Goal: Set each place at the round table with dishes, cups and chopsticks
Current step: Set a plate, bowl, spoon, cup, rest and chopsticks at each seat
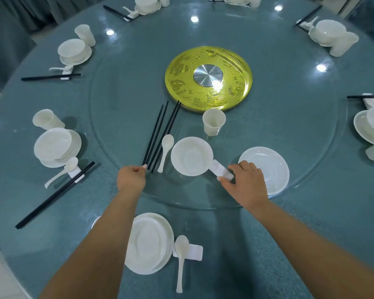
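Observation:
On the glass turntable (311, 169) lie two pairs of black chopsticks (160, 132), a white spoon (166, 147), a white bowl (191, 156), a cup (213, 124) and a white plate (268, 167). My left hand (131, 179) pinches the near ends of the left pair of chopsticks. My right hand (245, 182) grips a white chopstick rest (220, 170) between the bowl and the plate. Right in front of me sits a place with a bowl on a plate (148, 242), a spoon (180, 260) and a rest (195, 252).
A gold disc (208, 77) with a steel centre marks the table's middle. Set places ring the table: left (54, 145), far left (75, 50), back (147, 5), far right (330, 34) and right (369, 128). Black chopsticks (54, 196) lie at the near left.

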{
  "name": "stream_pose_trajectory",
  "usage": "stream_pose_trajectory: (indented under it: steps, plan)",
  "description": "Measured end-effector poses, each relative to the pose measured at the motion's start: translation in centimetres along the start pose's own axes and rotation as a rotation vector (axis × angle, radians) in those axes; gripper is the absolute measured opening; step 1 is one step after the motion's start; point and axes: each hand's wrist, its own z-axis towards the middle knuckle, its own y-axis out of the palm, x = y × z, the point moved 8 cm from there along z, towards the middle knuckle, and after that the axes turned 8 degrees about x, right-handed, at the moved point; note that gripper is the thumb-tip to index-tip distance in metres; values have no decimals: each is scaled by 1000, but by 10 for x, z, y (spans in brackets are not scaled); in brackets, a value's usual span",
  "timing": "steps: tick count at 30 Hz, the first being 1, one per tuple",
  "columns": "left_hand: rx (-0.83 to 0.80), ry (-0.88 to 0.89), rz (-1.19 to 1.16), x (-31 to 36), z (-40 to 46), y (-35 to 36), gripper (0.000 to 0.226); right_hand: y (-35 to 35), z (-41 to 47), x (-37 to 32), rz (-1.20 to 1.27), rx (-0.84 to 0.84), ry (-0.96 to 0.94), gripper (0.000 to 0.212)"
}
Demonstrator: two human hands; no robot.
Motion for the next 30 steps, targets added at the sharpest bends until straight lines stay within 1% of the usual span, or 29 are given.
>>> stream_pose_trajectory:
  steps: [3,5,9,12,15,18,21,23,25,28,30]
  plan:
    - [3,-36,-131,1,-7,-3,40,-7,-1,0,21,22,17,36]
    - [-3,-56,-224,5,-14,-6,36,-12,-2,-1,30,42,12,34]
    - [-34,-49,-371,19,-39,-14,30,-28,-1,-6,86,74,30,30]
    - [-84,-22,-486,32,-70,-21,33,-44,-1,-18,234,55,71,30]
    - [-174,-1,-566,42,-104,-23,34,-59,-1,-37,501,-82,155,28]
    - [-291,34,-586,45,-138,-16,29,-74,-3,-60,836,-242,305,29]
    - [-387,106,-507,42,-168,-5,34,-82,-8,-71,1029,-287,442,23]
    - [-439,124,-481,39,-187,-2,31,-86,-13,-70,1143,-269,518,20]
    - [-504,127,-466,35,-204,1,26,-89,-19,-63,1209,-250,579,21]
    - [-624,129,-459,27,-225,5,23,-93,-32,-56,1252,-284,609,20]
    - [-644,109,-480,23,-234,4,20,-97,-40,-55,1286,-316,608,19]
